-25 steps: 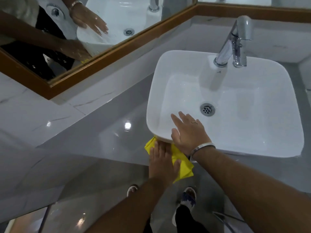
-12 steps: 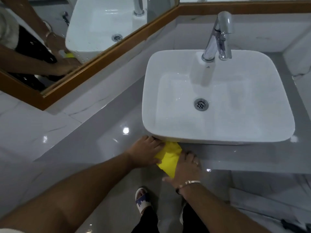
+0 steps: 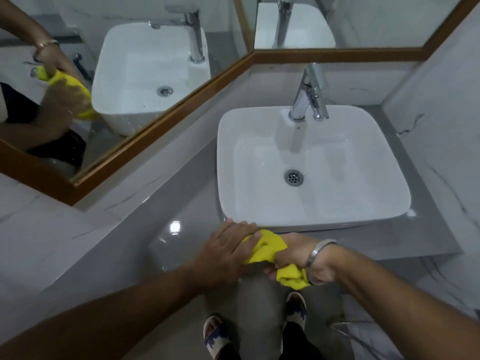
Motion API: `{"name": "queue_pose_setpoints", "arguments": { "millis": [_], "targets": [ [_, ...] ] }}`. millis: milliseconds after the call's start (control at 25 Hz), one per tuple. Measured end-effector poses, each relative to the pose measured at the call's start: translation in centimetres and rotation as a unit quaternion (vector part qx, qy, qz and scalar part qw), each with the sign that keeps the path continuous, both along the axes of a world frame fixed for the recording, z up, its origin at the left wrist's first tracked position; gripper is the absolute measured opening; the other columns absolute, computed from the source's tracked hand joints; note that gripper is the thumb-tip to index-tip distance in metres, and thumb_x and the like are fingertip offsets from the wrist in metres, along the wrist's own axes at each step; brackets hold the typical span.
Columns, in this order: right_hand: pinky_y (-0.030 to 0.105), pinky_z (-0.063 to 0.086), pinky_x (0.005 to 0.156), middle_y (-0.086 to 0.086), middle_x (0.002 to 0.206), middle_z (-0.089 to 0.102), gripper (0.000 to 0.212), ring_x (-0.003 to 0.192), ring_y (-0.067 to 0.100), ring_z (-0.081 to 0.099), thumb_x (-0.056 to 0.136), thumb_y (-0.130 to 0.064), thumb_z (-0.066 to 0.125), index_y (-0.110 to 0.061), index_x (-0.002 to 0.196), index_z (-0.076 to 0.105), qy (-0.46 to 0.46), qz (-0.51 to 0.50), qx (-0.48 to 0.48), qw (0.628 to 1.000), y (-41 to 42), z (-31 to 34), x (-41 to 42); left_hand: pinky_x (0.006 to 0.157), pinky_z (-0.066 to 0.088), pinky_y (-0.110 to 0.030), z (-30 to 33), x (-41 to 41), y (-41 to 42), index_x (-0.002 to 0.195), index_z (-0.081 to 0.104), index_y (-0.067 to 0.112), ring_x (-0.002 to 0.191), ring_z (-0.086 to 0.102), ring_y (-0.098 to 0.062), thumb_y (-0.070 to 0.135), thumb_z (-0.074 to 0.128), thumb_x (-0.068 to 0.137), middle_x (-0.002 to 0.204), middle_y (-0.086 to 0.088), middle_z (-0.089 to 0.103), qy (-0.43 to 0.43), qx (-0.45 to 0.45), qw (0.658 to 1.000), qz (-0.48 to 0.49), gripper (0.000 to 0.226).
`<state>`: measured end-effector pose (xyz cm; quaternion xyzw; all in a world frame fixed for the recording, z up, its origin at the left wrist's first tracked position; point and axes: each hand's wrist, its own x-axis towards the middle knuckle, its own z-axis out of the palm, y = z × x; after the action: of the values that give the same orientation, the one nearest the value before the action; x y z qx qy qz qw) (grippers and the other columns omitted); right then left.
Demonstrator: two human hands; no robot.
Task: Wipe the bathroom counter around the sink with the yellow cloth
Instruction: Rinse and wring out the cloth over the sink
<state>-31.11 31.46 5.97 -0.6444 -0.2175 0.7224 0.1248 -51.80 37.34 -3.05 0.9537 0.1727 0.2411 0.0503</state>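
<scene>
Both hands are gripping the bunched yellow cloth [image 3: 265,246] at lower centre: left hand [image 3: 226,252] clasping one end, right hand [image 3: 298,255] fisted around the other. Cloth is lifting off the bench [image 3: 161,203] below the sink [image 3: 311,162]; wiping looks paused, other sides likely left.

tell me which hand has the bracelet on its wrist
The right hand, gripping the lower end of the cloth at the counter's front edge; its wrist carries a silver bracelet. The left hand has a bare wrist.

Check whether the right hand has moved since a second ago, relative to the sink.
Yes. The right hand has come off the sink rim and dropped below its front edge, now gripping the yellow cloth at the counter's edge.
</scene>
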Motion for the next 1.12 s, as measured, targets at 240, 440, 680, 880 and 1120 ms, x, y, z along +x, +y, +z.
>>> {"name": "queue_pose_setpoints", "arguments": {
  "millis": [240,440,680,880,1120],
  "targets": [
    [0.023,0.047,0.043,0.006,0.069,0.063,0.022,0.056,0.018,0.056,0.07,-0.011,0.069,-0.012,0.091,0.062,0.184,0.049,-0.016,0.982,2.1,6.8,7.2,0.11,0.032,-0.06,5.5,8.2,0.8,0.14,0.035,-0.002,0.135,0.044,-0.038,0.045,0.067,0.079,0.146,-0.024,0.043,-0.086,0.101,0.985,0.109,0.083],
    [0.015,0.03,0.043,-0.008,0.048,0.043,0.042,0.043,0.008,0.041,0.054,-0.052,0.081,-0.022,0.074,0.06,0.155,0.249,-0.121,0.948,7.0,6.0,13.3,0.066,0.054,-0.039,7.5,17.2,6.1,0.099,0.063,0.009,0.076,0.068,-0.031,0.015,0.055,0.085,0.084,-0.011,0.072,-0.055,0.033,0.998,0.0,0.018],
    [0.019,0.039,0.045,-0.001,0.055,0.059,0.023,0.04,0.013,0.047,0.076,-0.022,0.066,-0.015,0.059,0.053,-0.259,0.459,0.061,0.848,15.2,1.9,19.4,0.055,0.041,-0.027,10.0,26.0,11.9,0.075,0.056,0.016,0.065,0.064,-0.025,0.031,0.056,0.088,0.067,0.001,0.062,0.437,-0.167,0.87,0.157,0.02],
    [0.029,0.038,0.053,0.002,0.076,0.062,0.012,0.068,0.028,0.062,0.076,-0.015,0.058,-0.018,0.087,0.058,-0.459,0.554,0.462,0.519,18.3,-1.6,21.8,0.045,0.037,-0.022,7.4,27.6,13.3,0.065,0.049,0.015,0.037,0.044,-0.016,0.034,0.062,0.087,0.06,-0.003,0.049,0.27,-0.674,0.656,0.204,0.032],
    [0.021,0.021,0.039,0.0,0.045,0.047,0.009,0.037,0.024,0.045,0.067,-0.02,0.062,-0.02,0.074,0.057,-0.372,0.536,0.649,0.391,18.6,-3.9,23.3,0.034,0.022,-0.014,4.1,28.3,7.7,0.051,0.041,0.023,0.032,0.038,-0.007,0.028,0.064,0.084,0.042,0.008,0.041,-0.061,-0.966,0.245,0.058,0.041]
  ]
}}
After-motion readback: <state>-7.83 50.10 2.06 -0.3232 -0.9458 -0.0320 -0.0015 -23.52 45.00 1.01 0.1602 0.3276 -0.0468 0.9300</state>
